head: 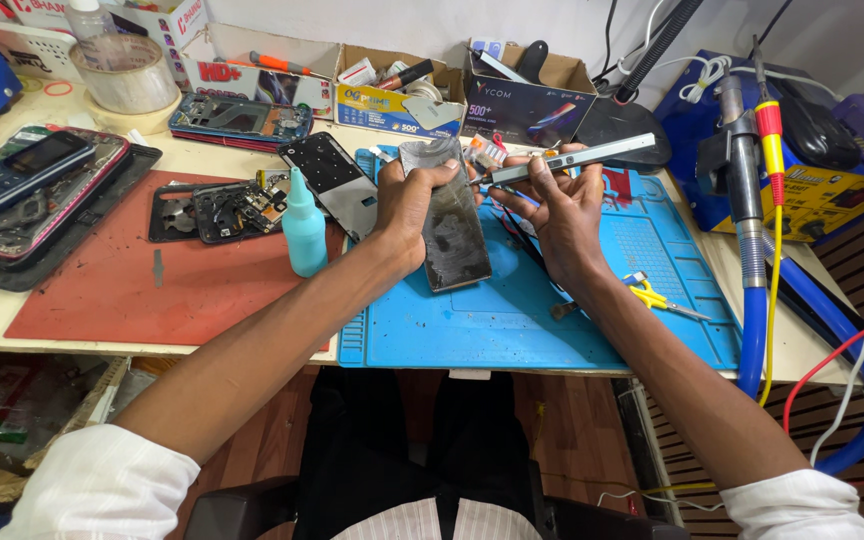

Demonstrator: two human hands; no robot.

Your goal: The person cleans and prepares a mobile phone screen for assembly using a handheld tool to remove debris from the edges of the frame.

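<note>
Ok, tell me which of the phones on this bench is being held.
The dark phone panel over the blue mat, in the left hand. The keypad phone far left and the opened phone near the boxes lie untouched.

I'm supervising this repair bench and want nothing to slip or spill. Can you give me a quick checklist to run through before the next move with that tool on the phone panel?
1. Left hand grips the grey phone panel firmly at its top end: ok.
2. Panel's lower end rests on the blue work mat: ok.
3. Right hand holds the slim silver tool steadily: ok.
4. Tool tip placed on the right spot of the panel: cannot tell, fingers hide it.
5. Teal dropper bottle upright beside the left forearm, cap on: ok, though close to the arm.
6. Yellow-handled cutters clear of the right wrist: ok.
</note>
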